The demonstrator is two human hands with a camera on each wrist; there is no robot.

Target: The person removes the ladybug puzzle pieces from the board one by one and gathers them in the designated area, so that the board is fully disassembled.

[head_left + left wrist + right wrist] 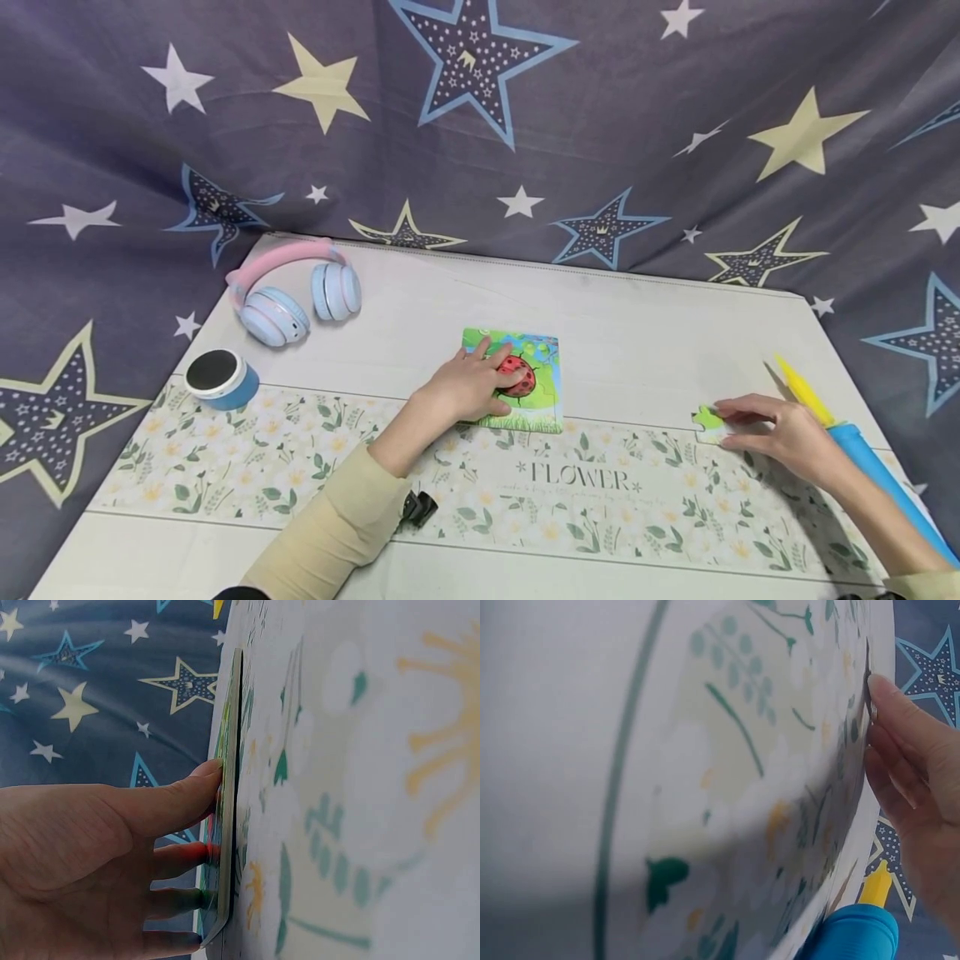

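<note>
A square ladybug jigsaw puzzle [549, 385] lies flat on the table with its picture up. My left hand [468, 387] rests on its left part, fingers spread, and hides some of the picture. From the left wrist view, the thumb and fingertips press on the face of the board [227, 825], whose thin edge shows. Well to the right, my right hand [783, 433] pinches a green and white puzzle piece [707, 423] by its right side, between thumb and fingers. The right wrist view shows those fingertips [880, 686] close to the tabletop, with the piece mostly hidden.
Pink and blue headphones [273, 315] lie at the back left. In front of them stands a blue and white round container with a dark top [221, 379]. A blue cylinder with a yellow tip [862, 450] lies beside my right forearm. A starry curtain [450, 183] hangs behind the table.
</note>
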